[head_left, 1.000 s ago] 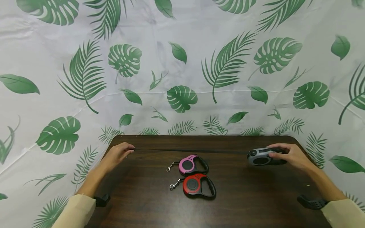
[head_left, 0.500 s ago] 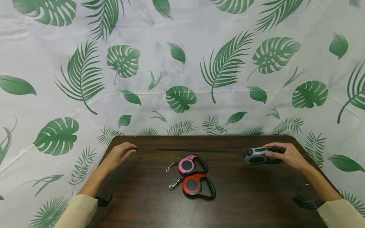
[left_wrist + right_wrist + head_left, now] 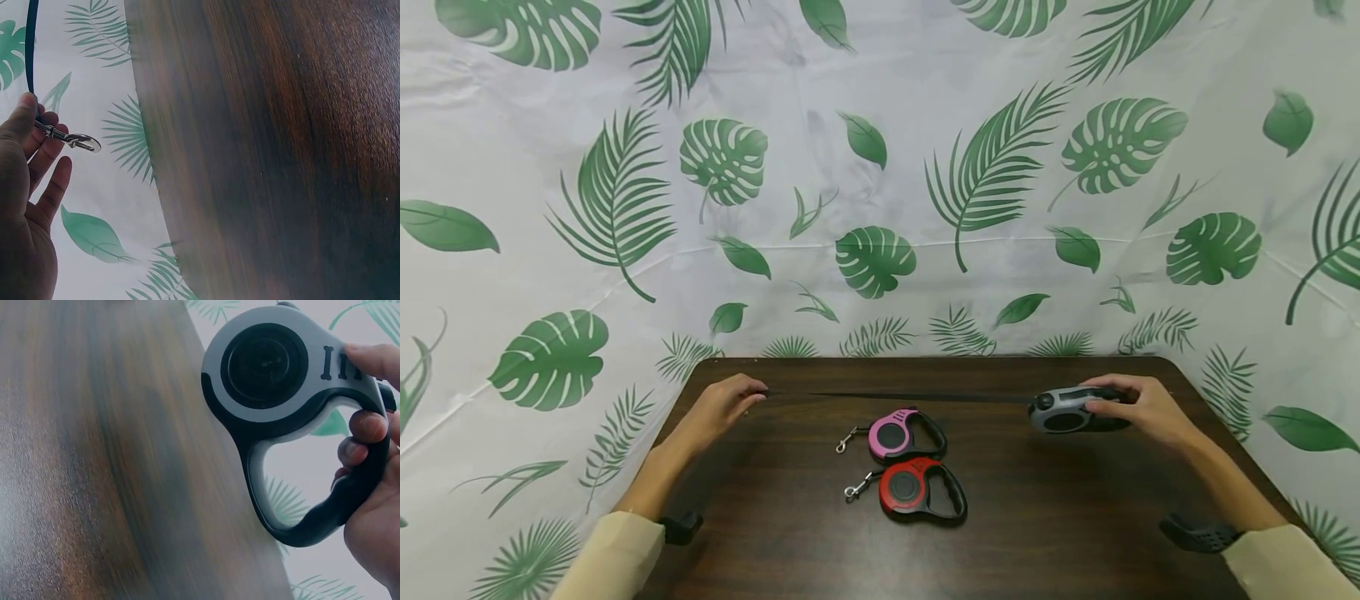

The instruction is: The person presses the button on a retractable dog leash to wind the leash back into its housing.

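My right hand (image 3: 1142,406) grips the black handle of a grey retractable dog leash (image 3: 1062,410), its fingers curled through the loop in the right wrist view. From the leash body a black strap (image 3: 917,397) runs taut across to the left. My left hand (image 3: 724,407) pinches the strap's end between thumb and fingers, and a metal clip (image 3: 76,140) sticks out past the fingertips in the left wrist view. Below the strap lie a pink retractable leash (image 3: 895,437) and a red one, the red leash (image 3: 906,487) nearer to me, both with metal clips pointing left.
Everything is above or on a dark brown wooden table (image 3: 805,550). Behind it hangs a white cloth (image 3: 805,275) printed with green leaves. The two lying leashes sit close together near the table's middle.
The grey leash and my right hand have shifted left. My left hand has moved slightly right, so the strap between them is shorter. The pink and red leashes stay put.
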`<state>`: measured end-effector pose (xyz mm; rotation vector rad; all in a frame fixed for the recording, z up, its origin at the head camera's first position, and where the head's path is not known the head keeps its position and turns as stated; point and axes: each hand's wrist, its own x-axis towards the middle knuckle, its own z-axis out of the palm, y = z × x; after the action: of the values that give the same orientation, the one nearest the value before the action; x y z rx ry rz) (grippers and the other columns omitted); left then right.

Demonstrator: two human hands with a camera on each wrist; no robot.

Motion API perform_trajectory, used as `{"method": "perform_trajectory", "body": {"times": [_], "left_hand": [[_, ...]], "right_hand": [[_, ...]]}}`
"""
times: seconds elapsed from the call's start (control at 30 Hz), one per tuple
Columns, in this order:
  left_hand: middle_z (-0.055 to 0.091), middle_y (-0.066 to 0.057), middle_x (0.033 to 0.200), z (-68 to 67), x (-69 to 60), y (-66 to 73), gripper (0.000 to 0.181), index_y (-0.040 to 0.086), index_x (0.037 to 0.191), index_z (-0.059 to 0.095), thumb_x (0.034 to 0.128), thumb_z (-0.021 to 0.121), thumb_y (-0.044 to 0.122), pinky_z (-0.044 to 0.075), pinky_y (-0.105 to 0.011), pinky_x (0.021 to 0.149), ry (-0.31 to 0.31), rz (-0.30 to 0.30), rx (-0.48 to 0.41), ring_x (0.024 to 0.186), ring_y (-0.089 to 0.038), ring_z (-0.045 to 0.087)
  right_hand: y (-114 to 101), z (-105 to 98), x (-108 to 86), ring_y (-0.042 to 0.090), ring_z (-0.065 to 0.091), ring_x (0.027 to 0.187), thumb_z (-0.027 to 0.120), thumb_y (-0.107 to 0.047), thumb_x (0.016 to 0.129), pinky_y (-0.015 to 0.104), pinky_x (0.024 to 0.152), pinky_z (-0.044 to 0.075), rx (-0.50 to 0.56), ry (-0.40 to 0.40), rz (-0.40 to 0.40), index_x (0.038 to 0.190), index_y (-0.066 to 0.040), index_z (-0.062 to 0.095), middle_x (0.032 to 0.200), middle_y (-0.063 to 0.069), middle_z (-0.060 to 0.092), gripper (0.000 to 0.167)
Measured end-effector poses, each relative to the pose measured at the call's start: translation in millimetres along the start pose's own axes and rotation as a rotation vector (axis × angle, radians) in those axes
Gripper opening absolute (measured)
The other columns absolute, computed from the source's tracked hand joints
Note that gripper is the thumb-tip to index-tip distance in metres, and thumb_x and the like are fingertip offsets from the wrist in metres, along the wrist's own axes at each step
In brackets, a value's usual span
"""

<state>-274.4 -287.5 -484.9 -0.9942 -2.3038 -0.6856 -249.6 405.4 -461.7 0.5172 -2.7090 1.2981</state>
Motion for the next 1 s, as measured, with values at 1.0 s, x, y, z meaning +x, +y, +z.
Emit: {"method": "perform_trajectory", "body": {"times": [1.0], "left_hand": [[0.075,-0.009,0.097,11.7,8.4,4.5,0.019,-0.002,0.105,0.075,0.0873,0.08,-0.007,0.055,-0.024,0.076,-0.023,0.014,-0.055,0.085,-0.02,0.071]], "right_hand": [[-25.1,24.6,7.7,0.017,0.068,0.086,0.075,-0.008,0.099,0.034,0.07,0.061,0.14,-0.003,0.007,0.127,0.0,0.072,0.108,-0.009,0.073,0.03]]}}
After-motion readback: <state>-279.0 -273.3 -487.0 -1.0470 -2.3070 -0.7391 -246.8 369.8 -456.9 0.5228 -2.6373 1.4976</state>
